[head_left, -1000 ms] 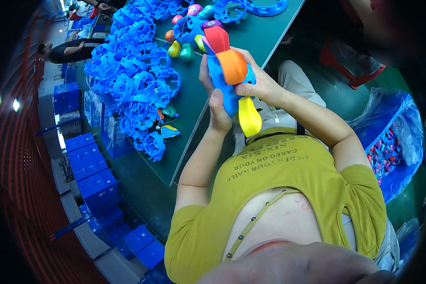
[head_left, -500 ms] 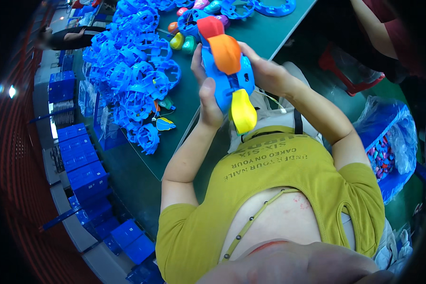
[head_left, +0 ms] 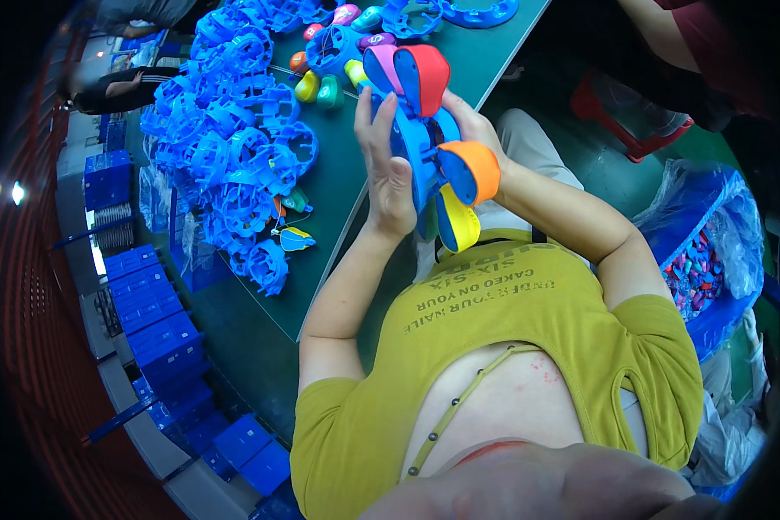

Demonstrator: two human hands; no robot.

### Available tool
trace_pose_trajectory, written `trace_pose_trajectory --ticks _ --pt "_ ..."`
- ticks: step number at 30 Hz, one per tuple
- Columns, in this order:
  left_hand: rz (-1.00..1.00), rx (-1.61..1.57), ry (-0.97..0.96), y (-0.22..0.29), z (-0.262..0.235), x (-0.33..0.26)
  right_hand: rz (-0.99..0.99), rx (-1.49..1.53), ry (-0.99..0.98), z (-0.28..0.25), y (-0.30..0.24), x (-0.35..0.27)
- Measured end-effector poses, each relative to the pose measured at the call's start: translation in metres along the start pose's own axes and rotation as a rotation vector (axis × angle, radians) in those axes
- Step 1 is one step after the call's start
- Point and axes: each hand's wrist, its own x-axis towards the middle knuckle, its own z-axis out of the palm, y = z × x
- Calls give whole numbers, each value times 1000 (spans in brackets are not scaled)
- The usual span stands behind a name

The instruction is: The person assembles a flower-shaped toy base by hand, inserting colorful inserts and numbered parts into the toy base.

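Between my hands is a blue plastic ring-shaped toy part [head_left: 420, 165], held above my lap. Rounded pieces stick out around it: a red one [head_left: 423, 78], an orange one [head_left: 472, 172], a yellow one [head_left: 458, 221] and a pink one [head_left: 381, 68]. My left hand [head_left: 386, 178] presses along its left side, fingers pointing up and thumb on the near face. On the far right side my right hand [head_left: 470, 130] grips it, with most of its fingers hidden behind the toy.
Many blue plastic frames [head_left: 234, 139] are heaped on the green table [head_left: 338, 165]. Loose coloured pieces, including a yellow one [head_left: 307, 87], lie beside them. A blue bin [head_left: 711, 260] lined with clear plastic holds small pieces at right. A red stool [head_left: 641, 143] and a co-worker's arm [head_left: 659, 35] are beyond.
The toy has turned in my hands, bringing the red and orange pieces toward the right and showing their blue undersides. My left fingers have straightened along its side.
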Motion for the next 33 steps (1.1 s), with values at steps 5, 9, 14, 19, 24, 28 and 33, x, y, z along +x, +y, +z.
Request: trace_pose_trajectory --ticks 5,9,14,19,24,28,33 --pt "91 163 4 -2 1 0 -337 -473 -16 -18 20 0" --pt "154 288 7 -3 1 3 -482 -601 -150 -12 19 -15" --pt "251 441 13 1 3 10 -473 -466 -173 -16 16 9" --pt "14 439 -153 9 -15 40 -23 173 -328 -38 9 36" --pt "-69 172 -287 11 -26 58 -287 0 -29 1 0 17" --pt "23 207 -71 39 -7 73 -216 -75 73 1 -1 16" --pt "-76 499 -104 25 13 75 -2 337 -189 -27 9 56"
